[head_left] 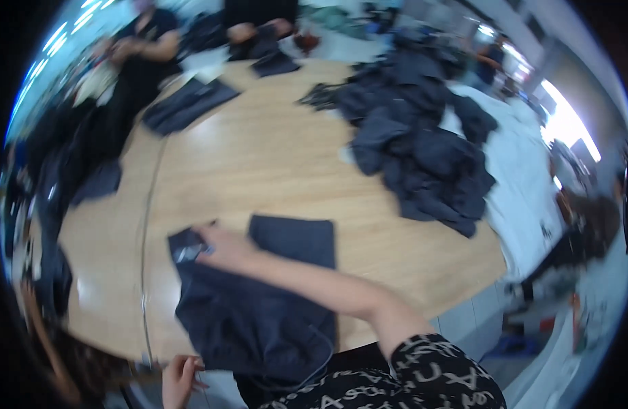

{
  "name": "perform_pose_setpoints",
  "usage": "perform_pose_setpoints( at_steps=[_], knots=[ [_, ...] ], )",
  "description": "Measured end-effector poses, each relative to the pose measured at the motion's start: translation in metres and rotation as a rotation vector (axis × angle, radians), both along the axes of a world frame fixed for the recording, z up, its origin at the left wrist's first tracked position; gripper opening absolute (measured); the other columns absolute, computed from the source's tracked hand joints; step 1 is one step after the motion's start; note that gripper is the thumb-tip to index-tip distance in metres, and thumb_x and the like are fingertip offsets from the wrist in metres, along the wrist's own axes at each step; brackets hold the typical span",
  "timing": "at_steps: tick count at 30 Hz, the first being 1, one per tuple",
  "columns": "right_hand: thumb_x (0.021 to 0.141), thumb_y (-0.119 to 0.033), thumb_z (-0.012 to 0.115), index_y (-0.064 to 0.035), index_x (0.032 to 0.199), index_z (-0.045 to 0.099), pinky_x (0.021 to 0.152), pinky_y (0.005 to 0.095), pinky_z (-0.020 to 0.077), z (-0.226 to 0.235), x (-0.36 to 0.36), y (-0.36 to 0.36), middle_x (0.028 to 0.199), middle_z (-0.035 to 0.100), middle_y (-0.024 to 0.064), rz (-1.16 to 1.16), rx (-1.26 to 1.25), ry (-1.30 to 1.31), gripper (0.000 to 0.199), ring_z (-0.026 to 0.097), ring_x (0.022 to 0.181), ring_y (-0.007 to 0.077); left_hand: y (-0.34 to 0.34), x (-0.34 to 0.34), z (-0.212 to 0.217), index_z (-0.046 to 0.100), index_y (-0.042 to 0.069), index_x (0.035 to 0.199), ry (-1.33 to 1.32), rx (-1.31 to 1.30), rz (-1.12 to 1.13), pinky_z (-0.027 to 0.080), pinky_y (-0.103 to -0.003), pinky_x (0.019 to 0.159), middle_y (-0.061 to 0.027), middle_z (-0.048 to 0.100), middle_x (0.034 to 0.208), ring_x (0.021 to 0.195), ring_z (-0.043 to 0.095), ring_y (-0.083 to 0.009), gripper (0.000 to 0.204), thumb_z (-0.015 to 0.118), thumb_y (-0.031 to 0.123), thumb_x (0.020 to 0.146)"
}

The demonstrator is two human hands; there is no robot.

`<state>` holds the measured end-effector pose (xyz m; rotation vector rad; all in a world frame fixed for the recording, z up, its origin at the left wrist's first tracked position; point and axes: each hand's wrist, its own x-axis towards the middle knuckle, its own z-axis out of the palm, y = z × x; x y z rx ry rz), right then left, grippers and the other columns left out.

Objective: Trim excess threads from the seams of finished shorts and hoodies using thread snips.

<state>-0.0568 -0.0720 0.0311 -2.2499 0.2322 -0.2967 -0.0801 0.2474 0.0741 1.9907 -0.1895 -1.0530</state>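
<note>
The tabletop [259,153], wide and pale wood, fills most of the view, a dark seam [145,259] running along its left part from the near edge toward the far side. On its far right lies a large, rumpled heap [416,129] of dark cloth, with pale cloth [525,191] spread just beyond it along the right side.

The dark garment [259,313] lies at the near edge of the tabletop, left of centre, its lower part reaching the person's front. Two flat sections with a gap between them point away from the person, and a thin pale line [322,344] curves near its lower right corner.

Two co-workers stand at the far side; a dark folded piece [191,105] lies near the one on the left, and a smaller dark piece [274,63] in front of the other.

The right arm crosses above the garment, and the right hand [225,249] is at its upper left section, beside a small whitish patch [189,253]. Blur hides whether that grip pinches the cloth. The left hand [181,380] is low beside the garment's lower left edge, fingers bent; whether its grip holds any cloth cannot be told.
</note>
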Motion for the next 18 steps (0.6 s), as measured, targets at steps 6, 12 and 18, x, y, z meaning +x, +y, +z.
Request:
perform_pose_setpoints(
  at_steps=[6, 12, 18],
  knots=[
    [0.072, -0.004, 0.054, -0.0049, 0.088, 0.063, 0.073, 0.0442, 0.0486, -0.003, 0.033, 0.003, 0.082, 0.065, 0.0189, -0.05, -0.077, -0.139, 0.019, 0.062, 0.079, 0.0368, 0.005, 0.014, -0.1, 0.036, 0.002, 0.133, -0.47, -0.062, -0.201, 0.037, -0.025, 0.044, -0.0111, 0.06, 0.083, 0.049, 0.045, -0.0112, 0.058, 0.065, 0.02, 0.086],
    [0.083, -0.005, 0.061, -0.0019, 0.088, 0.057, 0.063, 0.027, 0.0479, 0.065, -0.068, -0.087, 0.075, 0.062, 0.0057, -0.284, 0.477, -0.459, 0.007, 0.062, 0.068, 0.0149, -0.045, 0.015, -0.02, 0.057, -0.005, 0.109, -0.63, -0.199, 0.034, 0.046, -0.035, 0.076, -0.0155, 0.062, 0.092, 0.084, 0.057, -0.0246, 0.035, 0.066, 0.017, 0.084],
    [0.08, -0.017, 0.067, -0.0046, 0.092, 0.061, 0.07, 0.0311, 0.0489, 0.0, -0.201, -0.118, 0.084, 0.065, 0.0107, -0.611, -0.101, 0.165, 0.018, 0.065, 0.081, 0.0198, -0.063, 0.012, -0.01, 0.057, -0.004, 0.109, -0.784, -0.114, -0.114, 0.047, -0.033, 0.074, -0.014, 0.063, 0.093, 0.083, 0.059, -0.0218, 0.038, 0.069, 0.021, 0.083]
  ],
)
